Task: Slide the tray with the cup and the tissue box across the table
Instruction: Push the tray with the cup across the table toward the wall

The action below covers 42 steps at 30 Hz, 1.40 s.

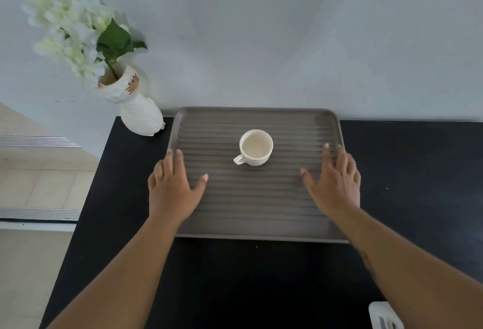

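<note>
Pale grey wall rises behind a black worktop (407, 171), whose far edge runs along it. Beige floor tiles (39, 187) show beyond the worktop's left edge.

A grey-brown ribbed tray (256, 205) lies on the worktop with its far rim against the wall edge, roughly midway between the left and right edges. A cream cup (255, 147) stands upright near the middle of the tray, a little toward the far side, its handle pointing to the near left; it looks empty.

The left hand (172, 187) lies spread, palm down, over the tray's left rim, fingers pointing to the wall and thumb reaching inward over the ribs. The right hand (334, 184) mirrors it over the right rim, fingers splayed and thumb turned inward. Neither is closed around anything; whether the palms press the tray or hover just above cannot be told.

At the far left corner of the worktop, just beside the tray, stands a white animal-shaped vase (136, 109) with white flowers (70, 33) and green leaves. A white object (383, 315) is cut off at the near right edge; what it is cannot be made out.
</note>
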Motion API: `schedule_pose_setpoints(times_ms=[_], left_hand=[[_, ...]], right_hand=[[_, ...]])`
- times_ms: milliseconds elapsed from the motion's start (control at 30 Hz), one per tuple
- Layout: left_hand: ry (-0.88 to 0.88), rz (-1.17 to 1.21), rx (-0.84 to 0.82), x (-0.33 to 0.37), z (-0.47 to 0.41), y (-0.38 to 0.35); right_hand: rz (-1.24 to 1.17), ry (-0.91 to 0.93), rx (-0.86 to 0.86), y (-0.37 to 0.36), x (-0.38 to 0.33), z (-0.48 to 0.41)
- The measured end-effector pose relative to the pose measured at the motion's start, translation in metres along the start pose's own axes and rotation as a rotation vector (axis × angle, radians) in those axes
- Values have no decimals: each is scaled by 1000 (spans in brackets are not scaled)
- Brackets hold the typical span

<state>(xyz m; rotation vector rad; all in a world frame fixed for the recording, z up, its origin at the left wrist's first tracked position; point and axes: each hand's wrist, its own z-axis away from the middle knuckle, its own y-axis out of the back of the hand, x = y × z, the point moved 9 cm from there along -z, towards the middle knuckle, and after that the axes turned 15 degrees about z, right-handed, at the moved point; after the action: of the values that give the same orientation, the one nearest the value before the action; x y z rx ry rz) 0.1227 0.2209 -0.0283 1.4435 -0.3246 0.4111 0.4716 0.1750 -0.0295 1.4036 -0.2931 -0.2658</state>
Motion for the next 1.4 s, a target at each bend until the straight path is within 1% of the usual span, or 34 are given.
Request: schedule_pose_setpoints(times_ms=[67, 167, 233, 400, 633, 733, 800, 833, 1000, 1133, 1233, 1400], left_hand=[[-91, -24, -52, 7, 18, -8], [-175, -77, -141, 10, 40, -22], [-168, -86, -176, 4, 48, -29], [-112, -84, -172, -16, 44, -32], [-110, -115, -214, -18, 38, -39], [-87, -131, -292, -12, 34, -37], [-115, -144, -321, 2, 31, -29], [-137, -140, -319, 12, 29, -24], [-235, -89, -284, 57, 29, 13], [-370, -42, -267, 83, 45, 30], [-442, -31, -287, 98, 58, 30], [-574, -34, -229, 132, 83, 32]], right_hand=[[64, 125, -14, -7, -13, 27], [111, 196, -68, -21, -17, 51], [124, 205, -96, -30, -16, 57], [130, 196, -120, -43, -23, 56], [144, 220, -228, -53, -32, 46], [155, 231, -319, -51, -32, 44], [171, 265, -391, -42, -33, 41], [166, 284, -398, -35, -34, 40], [106, 282, -248, 22, -32, 43], [90, 252, -166, 51, -15, 62], [79, 237, -119, 64, 0, 77], [93, 226, -95, 79, 30, 101]])
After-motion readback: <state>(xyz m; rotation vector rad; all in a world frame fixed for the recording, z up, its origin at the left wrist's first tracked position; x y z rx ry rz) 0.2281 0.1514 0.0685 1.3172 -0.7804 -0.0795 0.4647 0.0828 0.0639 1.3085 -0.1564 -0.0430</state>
